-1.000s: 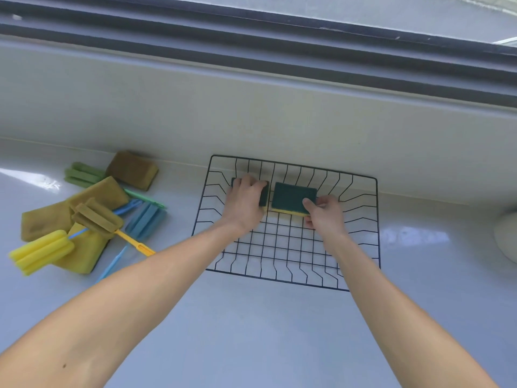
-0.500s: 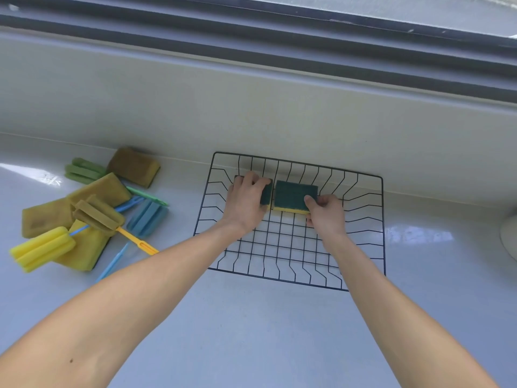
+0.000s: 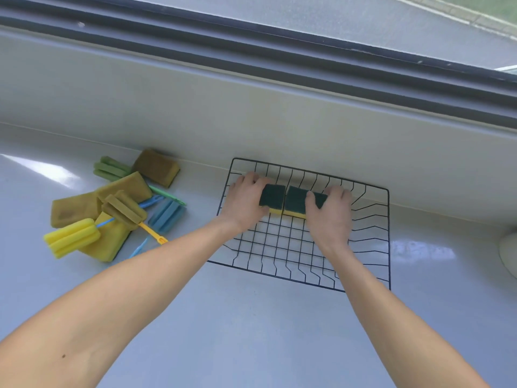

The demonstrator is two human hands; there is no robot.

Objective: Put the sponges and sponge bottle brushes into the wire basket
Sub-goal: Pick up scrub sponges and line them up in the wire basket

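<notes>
A black wire basket (image 3: pixel 372 247) stands on the white counter against the back wall. Two green-topped yellow sponges lie side by side at its far side. My left hand (image 3: pixel 243 201) grips the left sponge (image 3: pixel 272 196); my right hand (image 3: pixel 328 212) grips the right sponge (image 3: pixel 295 201). Left of the basket lies a pile: a yellow sponge brush (image 3: pixel 71 238), an olive sponge brush with a yellow handle (image 3: pixel 124 210), a blue sponge brush (image 3: pixel 167 215), a green sponge brush (image 3: pixel 110 169) and several olive and yellow sponges (image 3: pixel 156 168).
A pale wall ledge (image 3: pixel 279 113) and a dark window frame run behind the counter. A white rounded object (image 3: pixel 509 254) sits at the right edge. Bare counter (image 3: pixel 251 331) spreads in front of the basket.
My right hand has moved up over the right sponge and now covers its right part. The two sponges sit closer together. The view has shifted slightly.
</notes>
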